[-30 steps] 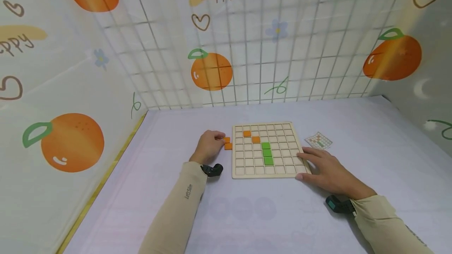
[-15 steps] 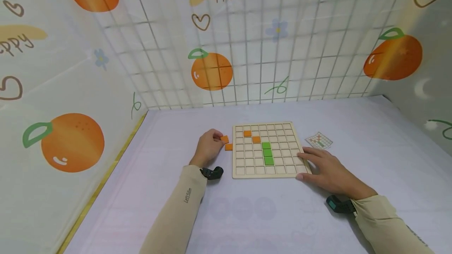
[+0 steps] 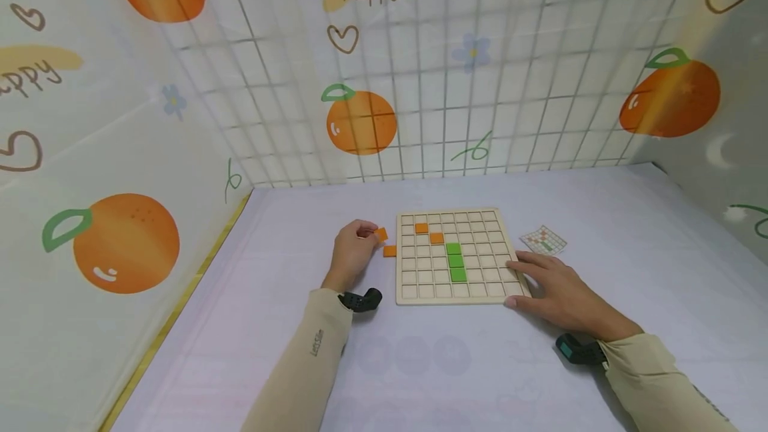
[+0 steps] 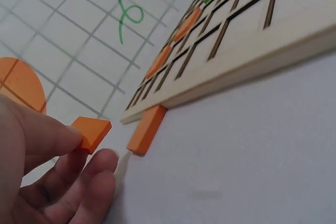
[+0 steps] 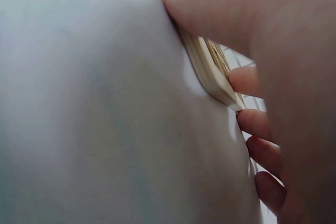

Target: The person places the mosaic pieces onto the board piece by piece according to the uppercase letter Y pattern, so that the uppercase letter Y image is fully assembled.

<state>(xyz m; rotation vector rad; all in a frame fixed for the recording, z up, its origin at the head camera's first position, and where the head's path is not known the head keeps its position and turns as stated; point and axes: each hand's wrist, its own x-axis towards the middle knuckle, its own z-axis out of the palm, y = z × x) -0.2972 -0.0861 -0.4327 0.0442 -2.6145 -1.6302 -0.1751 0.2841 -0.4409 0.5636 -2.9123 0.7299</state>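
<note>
In the head view, my left hand [image 3: 353, 253] is left of a square wooden grid board [image 3: 420, 300]. Its thumb and fingers pinch an orange square tile [image 4: 92, 132], held up at a tilt in the left wrist view. A second orange tile [image 3: 390, 251] lies on the table against the board's left edge. On the board sit two orange tiles [image 3: 422, 228] on a diagonal and, below them, a column of three green tiles [image 3: 456, 261]. My right hand [image 3: 555, 291] rests at the board's front right corner, thumb at the front edge and fingers spread along the right edge.
A small card [image 3: 543, 240] with a printed grid pattern lies on the table beyond my right hand. The white cloth-covered table [image 3: 420, 372] meets hanging sheets printed with oranges at the back and sides. A wire grid shows through the back sheet [image 3: 432, 119].
My left hand has picked up one of two orange tiles beside the board and drawn it slightly away, tilting it. The other tile and my right hand have stayed in place.
</note>
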